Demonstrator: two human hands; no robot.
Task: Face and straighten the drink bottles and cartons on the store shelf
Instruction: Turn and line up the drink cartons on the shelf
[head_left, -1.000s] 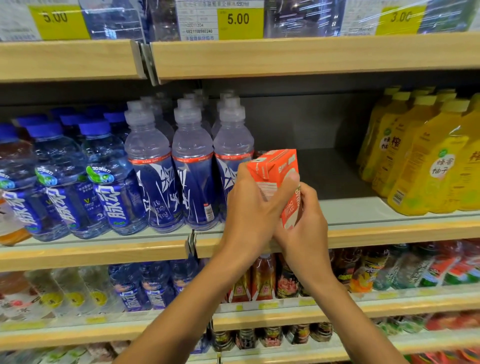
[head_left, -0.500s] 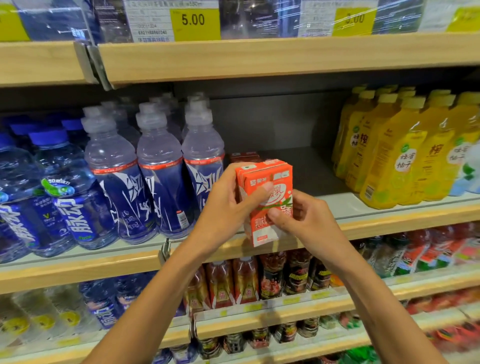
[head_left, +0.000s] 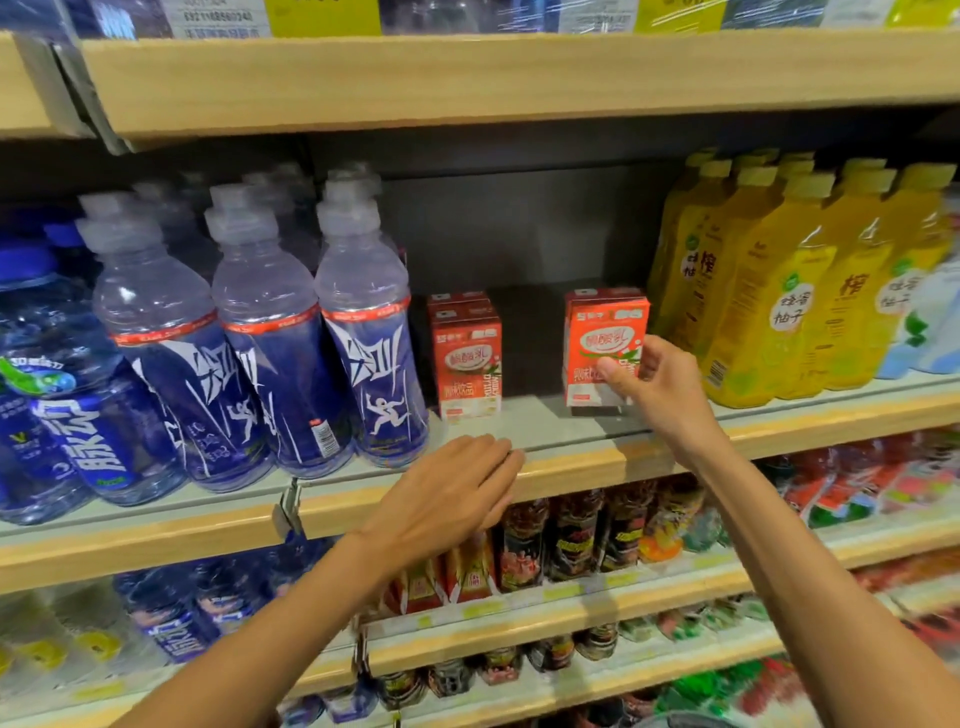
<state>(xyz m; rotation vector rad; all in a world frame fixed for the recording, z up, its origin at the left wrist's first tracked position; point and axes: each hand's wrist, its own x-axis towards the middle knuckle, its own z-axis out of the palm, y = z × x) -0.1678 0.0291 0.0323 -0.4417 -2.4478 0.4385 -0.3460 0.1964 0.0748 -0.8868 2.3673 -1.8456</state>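
Two rows of small orange drink cartons stand on the middle shelf (head_left: 561, 431). The right carton (head_left: 602, 332) stands upright near the yellow bottles, label facing out, and my right hand (head_left: 657, 384) grips its lower right front corner. The left carton (head_left: 470, 366) stands free beside the blue bottles, with more cartons lined up behind it. My left hand (head_left: 452, 493) hovers flat and open in front of the shelf's wooden edge, below the left carton, touching nothing.
Tall blue sports drink bottles (head_left: 363, 332) fill the shelf left of the cartons. Yellow tea bottles (head_left: 774, 301) crowd the right. A dark gap lies between the two carton rows. Lower shelves hold small bottles and cartons (head_left: 571, 530). Price tags line the shelf above.
The carton that both hands held in the air now stands on the shelf at the right. My left hand has let go and dropped below the shelf edge. The view shifted right.
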